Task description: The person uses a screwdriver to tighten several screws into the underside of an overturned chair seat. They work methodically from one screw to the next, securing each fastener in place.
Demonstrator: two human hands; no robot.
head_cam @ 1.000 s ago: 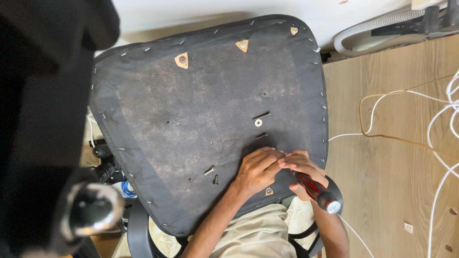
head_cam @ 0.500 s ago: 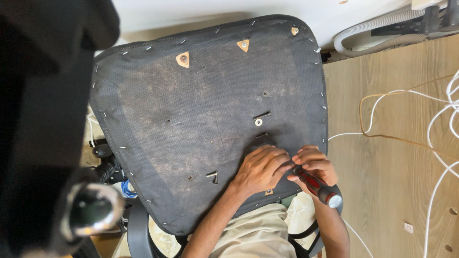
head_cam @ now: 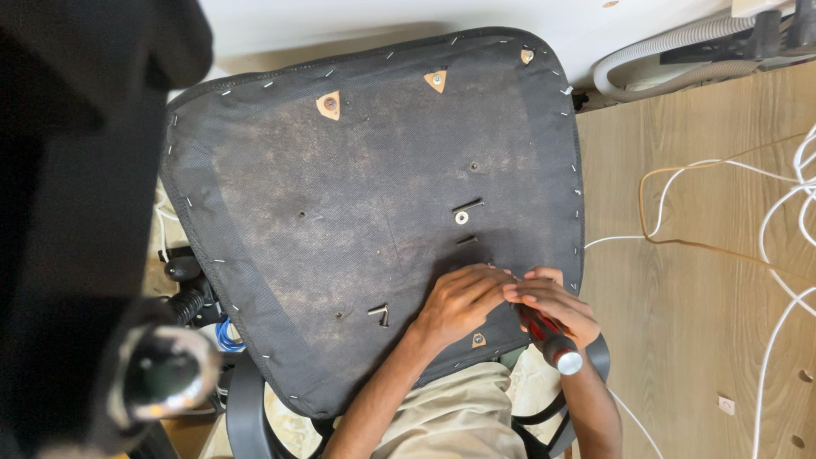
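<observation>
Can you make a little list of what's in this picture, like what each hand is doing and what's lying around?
Left hand: left hand rests on the upturned chair seat, fingertips meeting the right hand.
Right hand: right hand grips a red and black screwdriver, its tip hidden under the fingers.
On the seat: a loose bolt and washer, a bent key.
Seat edge: staples and small wooden triangles.
Floor: wooden floor with white cables, a grey hose.
</observation>
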